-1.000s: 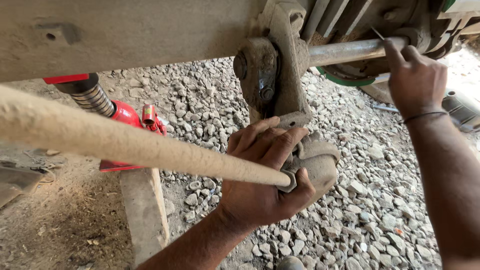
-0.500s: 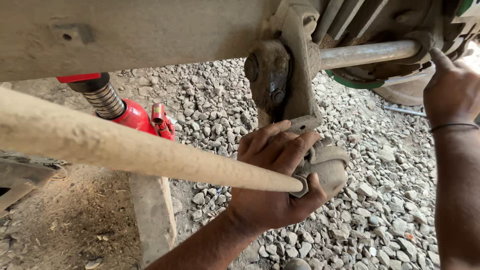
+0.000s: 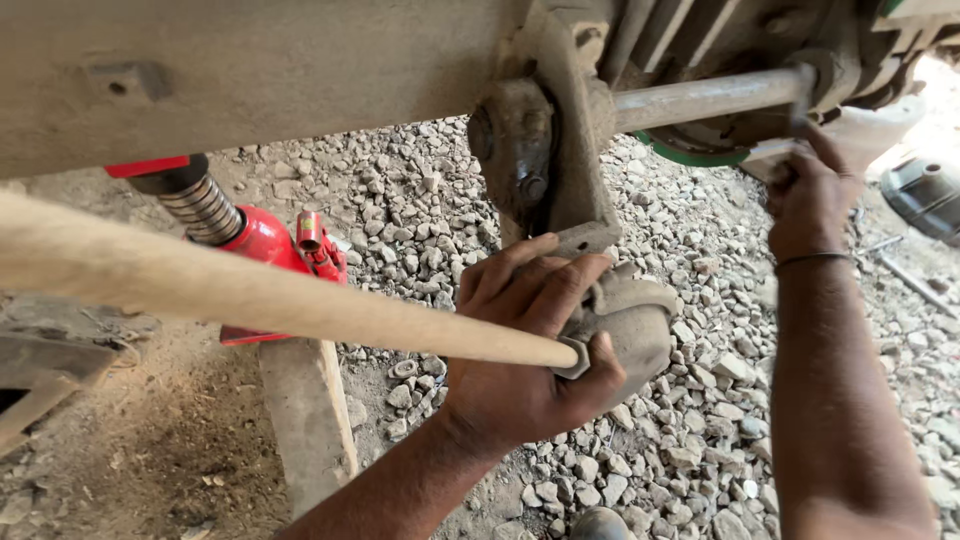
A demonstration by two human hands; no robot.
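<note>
Right hand (image 3: 812, 205) has dropped off the grey steel rod (image 3: 700, 97), fingers curled, grip unclear. Left hand (image 3: 530, 350) clamps the dusty grey cast bracket (image 3: 632, 325) and pale wooden handle (image 3: 250, 300) under the beam; the bracket may slip onto the gravel (image 3: 690, 440), pinching fingers.

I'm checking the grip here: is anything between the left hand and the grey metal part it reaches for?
Nothing visible. The left hand already lies on the grey metal part, fingers over its top, thumb by the tip of the wooden handle. The right hand is apart, up at the steel rod.
</note>
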